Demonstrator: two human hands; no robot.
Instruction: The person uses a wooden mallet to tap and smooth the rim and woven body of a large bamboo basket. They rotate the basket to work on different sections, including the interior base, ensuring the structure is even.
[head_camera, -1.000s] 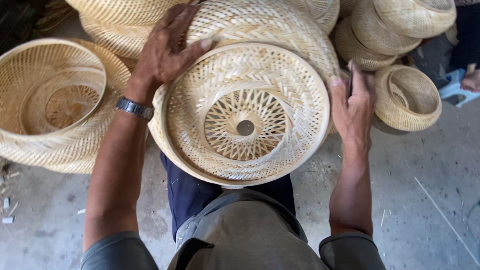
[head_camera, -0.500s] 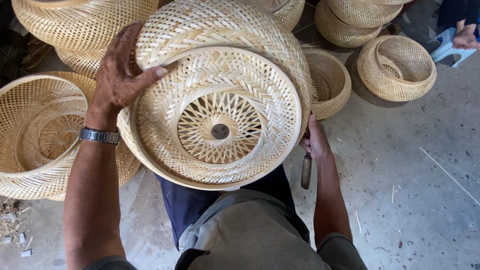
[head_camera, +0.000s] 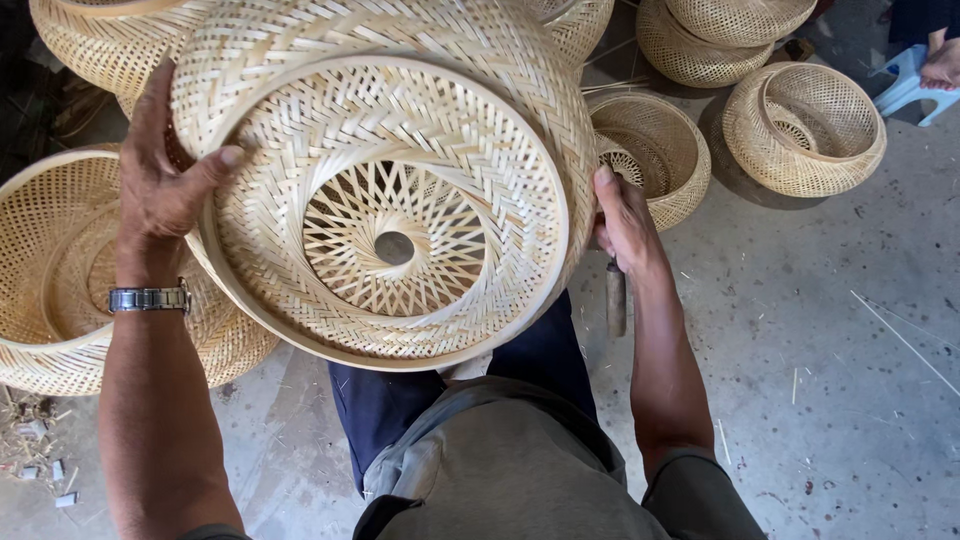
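A large round woven bamboo basket (head_camera: 400, 130) rests tilted over my lap, its open patterned inside with a small centre hole facing me. My left hand (head_camera: 165, 185), with a metal wristwatch, grips the basket's upper left rim, thumb on the inner weave. Pressed against the basket's right side is my right hand (head_camera: 625, 225). It is closed around a dark-handled tool (head_camera: 616, 300) that hangs down below the fist; the tool's working end is hidden.
Similar woven baskets ring me: a wide one on the left (head_camera: 50, 260), two to the right (head_camera: 655, 150) (head_camera: 805, 125), more at the back (head_camera: 735, 20) (head_camera: 90, 40). Another person's foot rests on a blue stool (head_camera: 910, 80) top right. Bamboo scraps (head_camera: 30, 440) litter the concrete floor.
The basket has come closer and higher in view and tilted toward me. My right hand left the rim, dropped to the basket's right side and now holds the tool. The left hand keeps its grip.
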